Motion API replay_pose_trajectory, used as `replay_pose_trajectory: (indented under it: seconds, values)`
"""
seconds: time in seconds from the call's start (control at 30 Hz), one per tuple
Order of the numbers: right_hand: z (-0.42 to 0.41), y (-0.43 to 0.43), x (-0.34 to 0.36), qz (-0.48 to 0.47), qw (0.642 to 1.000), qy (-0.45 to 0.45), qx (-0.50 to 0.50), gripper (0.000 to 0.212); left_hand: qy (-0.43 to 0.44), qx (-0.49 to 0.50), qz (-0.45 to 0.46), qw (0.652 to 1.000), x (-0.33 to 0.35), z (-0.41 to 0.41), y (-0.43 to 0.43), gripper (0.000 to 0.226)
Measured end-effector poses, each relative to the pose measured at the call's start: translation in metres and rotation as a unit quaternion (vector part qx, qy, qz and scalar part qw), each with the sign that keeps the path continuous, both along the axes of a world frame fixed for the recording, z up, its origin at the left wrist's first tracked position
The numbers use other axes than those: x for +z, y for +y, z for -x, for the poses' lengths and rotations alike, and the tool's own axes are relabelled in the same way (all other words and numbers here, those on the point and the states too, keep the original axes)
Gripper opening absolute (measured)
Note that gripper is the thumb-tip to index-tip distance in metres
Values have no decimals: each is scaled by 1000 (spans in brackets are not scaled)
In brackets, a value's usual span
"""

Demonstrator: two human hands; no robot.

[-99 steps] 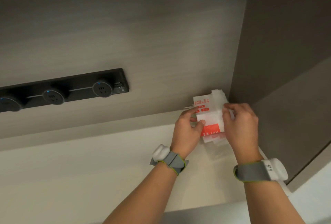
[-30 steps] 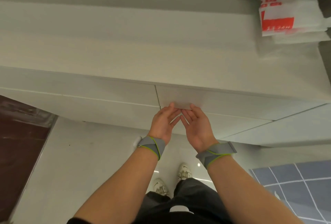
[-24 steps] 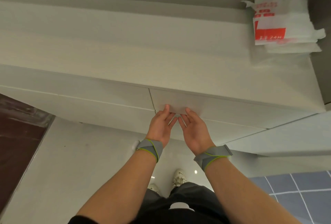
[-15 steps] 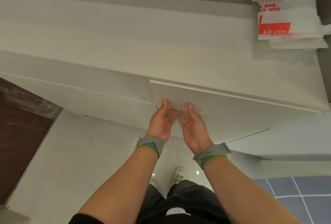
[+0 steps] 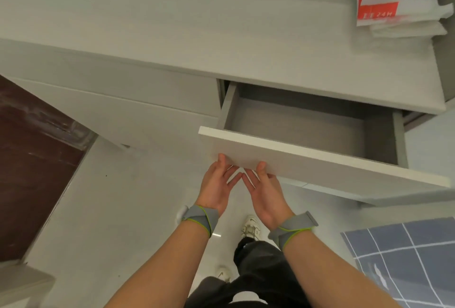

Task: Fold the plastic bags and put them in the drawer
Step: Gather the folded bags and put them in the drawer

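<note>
The bags lie folded in a stack at the far right of the bench, well apart from the drawer, which is open with no bag in it. The left hand and right hand each pinch its front's lower edge, thumb on the face, fingers underneath. Folding looks done; putting the bags in is left.

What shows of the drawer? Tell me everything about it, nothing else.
The drawer stands open, well out from under the countertop, near its right end. Its front is a flat, pale panel with no handle. The side walls and floor inside look grey, matte and faintly wood-grained. The part of the inside that shows holds nothing. The left hand and right hand hold the panel's lower edge near its left corner, thumbs on the face and fingers beneath.
</note>
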State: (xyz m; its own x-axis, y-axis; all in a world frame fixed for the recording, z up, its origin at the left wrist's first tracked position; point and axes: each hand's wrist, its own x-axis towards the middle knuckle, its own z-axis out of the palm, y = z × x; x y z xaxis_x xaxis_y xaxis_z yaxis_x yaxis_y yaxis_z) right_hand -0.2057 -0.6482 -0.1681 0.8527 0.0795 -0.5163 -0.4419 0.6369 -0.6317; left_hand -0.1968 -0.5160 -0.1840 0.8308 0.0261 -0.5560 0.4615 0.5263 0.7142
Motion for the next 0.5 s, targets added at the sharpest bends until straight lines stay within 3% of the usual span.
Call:
replay_pose_trajectory:
  seconds: [0.27,0.5]
  values:
    - [73,8,8,-21,999,21,23,56,9,2,-8,1000,10,72,6,66]
    - [109,1,13,-100,993,53,43,64,9,-13,-9,1000,21,109,4,68]
